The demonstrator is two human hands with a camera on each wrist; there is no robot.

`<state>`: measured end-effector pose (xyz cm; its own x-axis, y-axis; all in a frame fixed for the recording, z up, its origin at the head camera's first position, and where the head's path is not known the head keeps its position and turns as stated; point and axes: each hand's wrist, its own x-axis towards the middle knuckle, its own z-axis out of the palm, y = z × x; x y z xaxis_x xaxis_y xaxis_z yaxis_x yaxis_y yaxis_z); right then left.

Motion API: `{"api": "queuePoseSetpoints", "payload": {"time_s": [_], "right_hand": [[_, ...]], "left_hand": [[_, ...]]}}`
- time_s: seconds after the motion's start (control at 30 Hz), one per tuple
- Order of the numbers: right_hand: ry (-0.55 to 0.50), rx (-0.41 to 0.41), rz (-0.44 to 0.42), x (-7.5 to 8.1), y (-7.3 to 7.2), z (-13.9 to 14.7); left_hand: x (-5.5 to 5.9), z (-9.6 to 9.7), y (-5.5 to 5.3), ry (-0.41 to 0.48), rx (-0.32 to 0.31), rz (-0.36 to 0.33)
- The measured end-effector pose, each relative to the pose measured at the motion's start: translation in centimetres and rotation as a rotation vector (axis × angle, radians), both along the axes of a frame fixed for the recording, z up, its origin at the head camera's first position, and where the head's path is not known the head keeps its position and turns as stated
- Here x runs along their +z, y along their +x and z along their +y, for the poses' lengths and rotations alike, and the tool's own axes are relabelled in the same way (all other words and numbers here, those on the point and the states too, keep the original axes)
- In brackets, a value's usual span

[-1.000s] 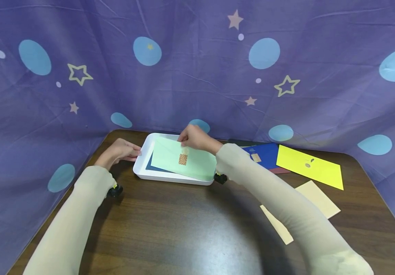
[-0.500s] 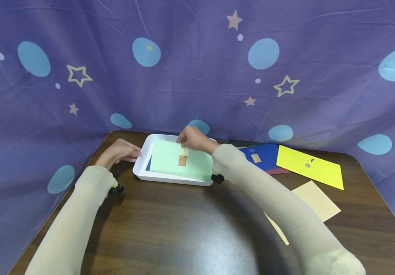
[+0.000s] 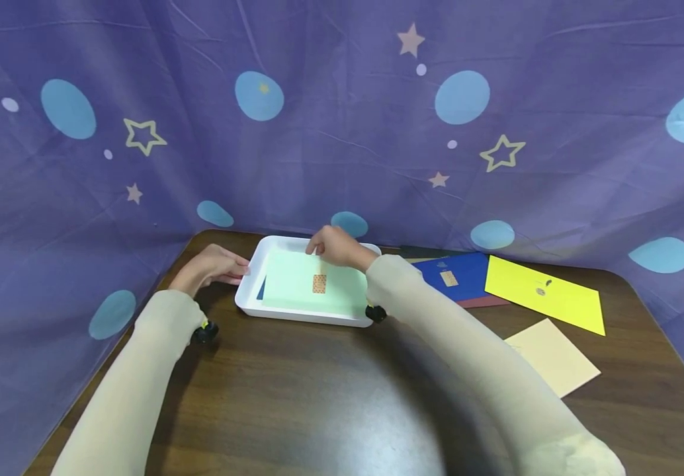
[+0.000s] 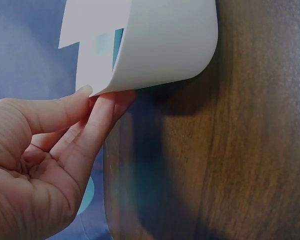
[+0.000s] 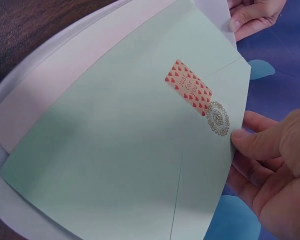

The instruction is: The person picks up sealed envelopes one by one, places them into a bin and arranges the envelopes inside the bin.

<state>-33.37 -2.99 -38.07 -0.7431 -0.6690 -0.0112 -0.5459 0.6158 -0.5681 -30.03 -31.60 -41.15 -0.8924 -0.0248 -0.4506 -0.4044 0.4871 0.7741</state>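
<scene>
At the back left of the table, a white tray (image 3: 306,319) holds a mint green envelope (image 3: 294,284). A dark blue corner (image 3: 261,288) shows beneath the envelope at the left. My left hand (image 3: 213,266) pinches the tray's left rim, thumb on top and fingers under it, as the left wrist view shows. The right hand (image 5: 280,160) pinches the envelope's far edge between thumb and fingers, beside a round ornate seal (image 5: 218,118). A red-heart "just for you" sticker (image 5: 189,87) overlaps the seal. The right forearm hides the tray's right end in the head view.
To the right lie a blue envelope (image 3: 458,277) with a reddish one (image 3: 485,301) under it, a yellow envelope (image 3: 547,294) and a cream envelope (image 3: 556,357) partly behind the right sleeve. A patterned purple curtain (image 3: 342,152) hangs behind the wooden table (image 3: 294,390).
The mint envelope has shifted slightly left and straightened, sitting further inside the tray. My right hand has moved a little left with it. The left hand keeps its hold on the rim.
</scene>
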Motion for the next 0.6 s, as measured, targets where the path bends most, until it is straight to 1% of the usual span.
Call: {"api": "queuePoseSetpoints", "payload": {"time_s": [0.27,0.6], "right_hand": [[0.01,-0.029,-0.005,-1.1,-0.3,-0.2],[0.028,-0.049,0.005,-1.8,-0.3,-0.2]], "left_hand": [[0.0,0.0,0.1,0.002,0.004,-0.004],[0.2,0.2,0.0,-0.02,0.027,-0.018]]}}
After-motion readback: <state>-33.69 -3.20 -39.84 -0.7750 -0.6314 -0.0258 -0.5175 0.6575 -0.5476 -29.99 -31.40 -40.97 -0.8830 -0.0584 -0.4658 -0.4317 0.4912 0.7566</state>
